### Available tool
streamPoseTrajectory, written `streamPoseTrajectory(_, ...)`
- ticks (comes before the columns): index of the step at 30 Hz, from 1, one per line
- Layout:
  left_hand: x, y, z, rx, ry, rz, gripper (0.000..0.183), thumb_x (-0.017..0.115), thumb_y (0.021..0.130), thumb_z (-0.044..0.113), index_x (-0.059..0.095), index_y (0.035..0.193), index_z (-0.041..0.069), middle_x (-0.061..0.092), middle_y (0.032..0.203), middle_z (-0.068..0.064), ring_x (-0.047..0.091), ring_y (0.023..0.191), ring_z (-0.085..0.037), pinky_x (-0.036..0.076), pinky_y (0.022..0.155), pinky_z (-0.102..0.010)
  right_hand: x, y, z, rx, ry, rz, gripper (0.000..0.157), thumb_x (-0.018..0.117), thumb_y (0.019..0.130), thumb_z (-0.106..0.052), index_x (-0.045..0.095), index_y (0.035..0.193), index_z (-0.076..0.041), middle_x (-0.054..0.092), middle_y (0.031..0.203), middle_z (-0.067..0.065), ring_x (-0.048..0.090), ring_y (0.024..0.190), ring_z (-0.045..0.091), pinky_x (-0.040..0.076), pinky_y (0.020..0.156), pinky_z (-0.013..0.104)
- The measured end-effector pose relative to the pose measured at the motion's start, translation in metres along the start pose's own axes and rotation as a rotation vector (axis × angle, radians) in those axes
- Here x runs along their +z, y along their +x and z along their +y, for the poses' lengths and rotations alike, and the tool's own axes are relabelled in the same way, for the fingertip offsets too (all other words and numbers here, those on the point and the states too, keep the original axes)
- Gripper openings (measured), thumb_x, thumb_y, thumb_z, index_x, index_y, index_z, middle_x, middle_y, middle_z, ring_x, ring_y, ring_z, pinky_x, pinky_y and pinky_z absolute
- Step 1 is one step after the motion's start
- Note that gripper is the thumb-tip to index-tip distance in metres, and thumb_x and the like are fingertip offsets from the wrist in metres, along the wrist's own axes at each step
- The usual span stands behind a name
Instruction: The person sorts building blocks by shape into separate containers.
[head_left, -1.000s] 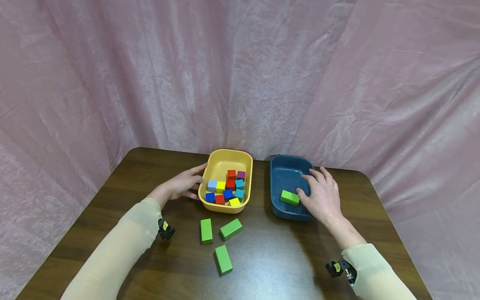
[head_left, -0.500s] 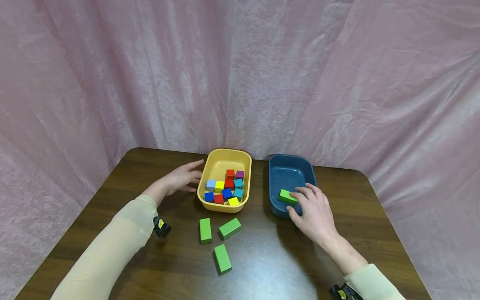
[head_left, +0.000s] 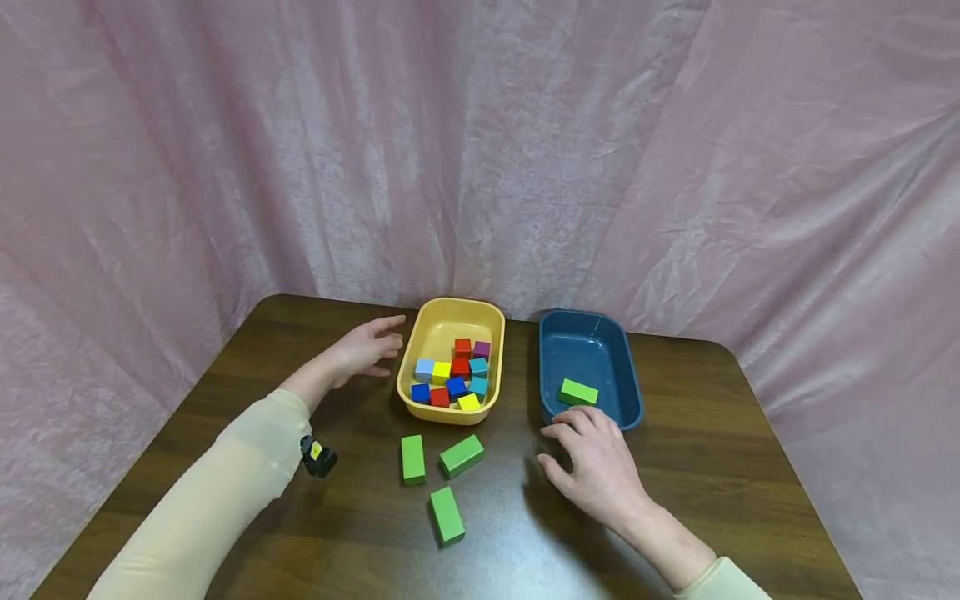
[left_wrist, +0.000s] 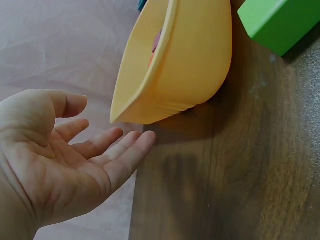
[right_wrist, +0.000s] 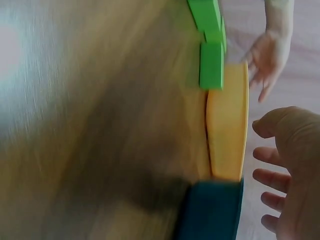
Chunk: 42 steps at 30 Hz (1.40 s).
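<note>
My left hand (head_left: pixel 351 354) hovers just left of the yellow container (head_left: pixel 437 333), holding nothing. In the left wrist view its fingers (left_wrist: pixel 112 150) are spread loosely, a small gap from the container's side. Several coloured cubes (head_left: pixel 457 387) lie in that container. My right hand (head_left: pixel 596 467) is over the front edge of the blue container (head_left: pixel 581 350), fingers relaxed and nothing in them. Inside the blue container rests one green block (head_left: pixel 578 392). Three more lie on the table between the hands: one green block (head_left: pixel 412 460), a second green block (head_left: pixel 462 456) and a third green block (head_left: pixel 447 517).
Both containers stand near the back edge of the brown wooden table (head_left: pixel 690 400). Behind it hangs a pink curtain (head_left: pixel 480 167). A small black wrist camera (head_left: pixel 318 457) sits on the left sleeve.
My right hand has moved from inside the blue container towards me and left, leaving the green block there. My left hand has drawn slightly away from the yellow container's side.
</note>
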<state>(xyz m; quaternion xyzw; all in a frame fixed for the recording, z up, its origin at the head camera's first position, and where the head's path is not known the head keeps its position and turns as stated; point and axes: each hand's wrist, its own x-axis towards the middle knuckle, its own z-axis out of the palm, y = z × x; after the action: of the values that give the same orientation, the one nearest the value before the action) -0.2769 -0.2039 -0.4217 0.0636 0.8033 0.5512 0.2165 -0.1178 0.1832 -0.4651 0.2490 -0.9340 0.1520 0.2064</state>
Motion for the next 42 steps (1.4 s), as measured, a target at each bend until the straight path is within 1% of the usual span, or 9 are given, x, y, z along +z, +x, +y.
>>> streamPoseTrajectory(3, 0.000, -0.001, -0.001, -0.001, 0.006, 0.011, 0.060, 0.044, 0.110, 0.019, 0.020, 0.165, 0.012, 0.033, 0.160, -0.024, 0.040, 0.141, -0.045, 0.050, 0.101, -0.055, 0.003, -0.002, -0.017, -0.010, 0.023, -0.073, 0.029, 0.080, 0.084, -0.041, 0.077, 0.102, -0.019, 0.067, 0.113, -0.001, 0.054, 0.116, 0.027, 0.043, 0.101, 0.051)
streamPoseTrajectory(6, 0.001, -0.002, 0.003, 0.024, 0.017, 0.032, 0.059, 0.044, 0.110, 0.018, 0.022, 0.164, 0.010, 0.033, 0.160, -0.024, 0.041, 0.141, -0.044, 0.048, 0.103, -0.055, 0.005, -0.005, -0.035, 0.001, 0.055, -0.179, 0.033, 0.078, 0.085, -0.051, 0.077, 0.100, -0.022, 0.066, 0.113, -0.004, 0.052, 0.117, 0.023, 0.042, 0.104, 0.050)
streamPoseTrajectory(10, 0.005, -0.006, 0.017, 0.071, 0.037, 0.055, 0.057, 0.045, 0.109, 0.017, 0.026, 0.162, 0.007, 0.037, 0.158, -0.025, 0.044, 0.139, -0.043, 0.047, 0.104, -0.056, 0.010, -0.007, -0.059, 0.026, 0.103, -0.324, 0.043, 0.071, 0.084, -0.068, 0.074, 0.098, -0.026, 0.063, 0.112, -0.007, 0.050, 0.117, 0.020, 0.041, 0.106, 0.050)
streamPoseTrajectory(15, 0.015, -0.010, 0.039, 0.110, 0.047, 0.065, 0.056, 0.049, 0.108, 0.017, 0.032, 0.161, 0.010, 0.043, 0.155, -0.021, 0.052, 0.133, -0.038, 0.050, 0.101, -0.053, 0.021, -0.005, -0.087, 0.006, 0.084, -0.412, 0.053, 0.063, 0.079, -0.081, 0.067, 0.088, -0.029, 0.059, 0.103, -0.008, 0.051, 0.108, 0.018, 0.043, 0.104, 0.049)
streamPoseTrajectory(22, 0.038, -0.019, 0.066, 0.142, 0.070, -0.011, 0.052, 0.052, 0.108, 0.020, 0.039, 0.158, 0.014, 0.050, 0.150, -0.017, 0.057, 0.128, -0.033, 0.053, 0.099, -0.048, 0.037, 0.002, -0.108, 0.001, 0.043, -0.445, 0.058, 0.059, 0.079, -0.084, 0.058, 0.078, -0.027, 0.048, 0.086, -0.010, 0.046, 0.094, 0.016, 0.045, 0.097, 0.046)
streamPoseTrajectory(26, 0.046, -0.021, 0.075, 0.153, 0.079, -0.058, 0.052, 0.053, 0.107, 0.022, 0.039, 0.157, 0.014, 0.052, 0.149, -0.016, 0.057, 0.128, -0.033, 0.054, 0.098, -0.046, 0.041, 0.001, -0.109, 0.016, 0.037, -0.434, 0.053, 0.064, 0.080, -0.079, 0.056, 0.076, -0.027, 0.047, 0.085, -0.010, 0.045, 0.091, 0.016, 0.045, 0.091, 0.044)
streamPoseTrajectory(30, 0.052, -0.020, 0.080, 0.156, 0.081, -0.076, 0.052, 0.052, 0.108, 0.022, 0.040, 0.157, 0.015, 0.053, 0.148, -0.015, 0.058, 0.127, -0.033, 0.054, 0.098, -0.046, 0.042, -0.001, -0.109, 0.012, 0.021, -0.406, 0.050, 0.069, 0.080, -0.074, 0.055, 0.075, -0.026, 0.048, 0.084, -0.010, 0.045, 0.090, 0.016, 0.045, 0.087, 0.042)
streamPoseTrajectory(37, 0.067, -0.010, 0.085, 0.168, 0.109, -0.107, 0.049, 0.050, 0.109, 0.021, 0.041, 0.157, 0.013, 0.053, 0.146, -0.017, 0.059, 0.125, -0.033, 0.055, 0.096, -0.046, 0.045, -0.002, -0.113, -0.024, -0.030, -0.400, 0.051, 0.066, 0.082, -0.074, 0.065, 0.080, -0.023, 0.054, 0.090, -0.006, 0.046, 0.092, 0.017, 0.045, 0.086, 0.041)
streamPoseTrajectory(42, 0.083, 0.001, 0.091, 0.163, 0.129, -0.143, 0.050, 0.050, 0.108, 0.021, 0.042, 0.156, 0.012, 0.054, 0.146, -0.018, 0.059, 0.127, -0.033, 0.055, 0.095, -0.048, 0.048, -0.004, -0.115, -0.052, -0.045, -0.322, 0.046, 0.071, 0.082, -0.068, 0.065, 0.078, -0.022, 0.056, 0.090, -0.005, 0.047, 0.092, 0.018, 0.045, 0.083, 0.039)
